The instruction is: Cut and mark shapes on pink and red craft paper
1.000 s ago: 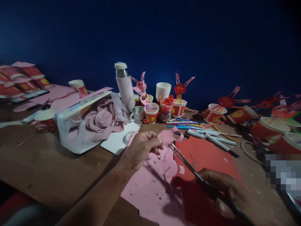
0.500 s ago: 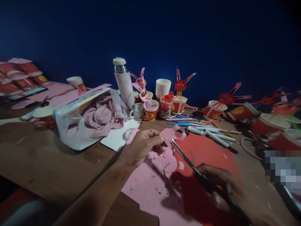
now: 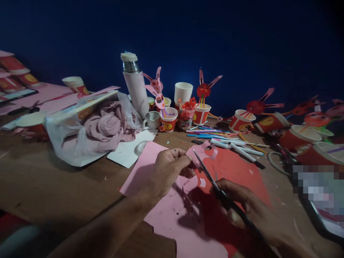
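Bare left hand point(image 3: 169, 170), bare right hand point(image 3: 247, 209)

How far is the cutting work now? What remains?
Done: several red cups along the wall already carry paper rabbit heads. In hand: the left hand pinches a pink paper piece while the right hand holds the scissors to it. Left, probably: the stack of white cups is bare.

Pink paper cutout point(image 3: 203, 149) beside slim scissors point(image 3: 208, 174)
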A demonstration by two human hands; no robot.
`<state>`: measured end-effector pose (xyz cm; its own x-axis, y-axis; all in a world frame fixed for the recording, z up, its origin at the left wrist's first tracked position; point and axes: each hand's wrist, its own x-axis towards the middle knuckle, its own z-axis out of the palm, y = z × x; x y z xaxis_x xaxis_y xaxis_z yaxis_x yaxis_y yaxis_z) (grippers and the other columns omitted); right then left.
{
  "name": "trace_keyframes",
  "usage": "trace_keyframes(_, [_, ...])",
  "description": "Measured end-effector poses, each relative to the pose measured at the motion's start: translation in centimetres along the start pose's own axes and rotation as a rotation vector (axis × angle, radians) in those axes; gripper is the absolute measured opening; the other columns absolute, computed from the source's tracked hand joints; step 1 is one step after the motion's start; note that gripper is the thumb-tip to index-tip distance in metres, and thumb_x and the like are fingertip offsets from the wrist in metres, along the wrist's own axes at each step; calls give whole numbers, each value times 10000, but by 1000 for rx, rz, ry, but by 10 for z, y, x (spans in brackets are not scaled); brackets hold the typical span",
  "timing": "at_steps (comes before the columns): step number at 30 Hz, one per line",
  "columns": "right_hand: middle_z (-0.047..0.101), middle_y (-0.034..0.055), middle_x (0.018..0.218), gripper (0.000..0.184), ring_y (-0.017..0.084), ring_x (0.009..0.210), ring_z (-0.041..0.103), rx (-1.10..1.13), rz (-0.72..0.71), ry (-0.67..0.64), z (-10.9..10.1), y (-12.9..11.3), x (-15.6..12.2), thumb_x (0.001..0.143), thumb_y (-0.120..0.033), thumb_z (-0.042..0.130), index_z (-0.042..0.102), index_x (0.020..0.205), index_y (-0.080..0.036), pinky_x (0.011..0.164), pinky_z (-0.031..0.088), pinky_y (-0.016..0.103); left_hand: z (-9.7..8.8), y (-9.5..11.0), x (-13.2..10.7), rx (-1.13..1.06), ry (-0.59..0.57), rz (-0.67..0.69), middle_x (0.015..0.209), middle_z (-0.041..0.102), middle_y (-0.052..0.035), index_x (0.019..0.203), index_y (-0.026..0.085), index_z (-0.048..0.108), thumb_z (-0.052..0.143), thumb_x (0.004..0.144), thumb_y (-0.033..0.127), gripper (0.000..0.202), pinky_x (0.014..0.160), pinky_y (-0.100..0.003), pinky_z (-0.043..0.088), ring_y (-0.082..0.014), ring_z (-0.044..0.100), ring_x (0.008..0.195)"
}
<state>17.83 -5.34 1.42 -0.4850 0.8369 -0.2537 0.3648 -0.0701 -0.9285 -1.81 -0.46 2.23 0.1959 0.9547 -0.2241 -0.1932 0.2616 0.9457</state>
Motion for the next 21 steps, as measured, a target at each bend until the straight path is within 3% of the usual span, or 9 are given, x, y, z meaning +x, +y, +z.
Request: trace_keyframes(21, [452,-15,691,472,120,608,388,134,16,-30,2,3,1,650,-639,541,493,828,-205,548,346,229,12,-9,-9,139,122,120,494,576,21,602,131,557,523,697,133,101,484,-166,450,-74,556,466])
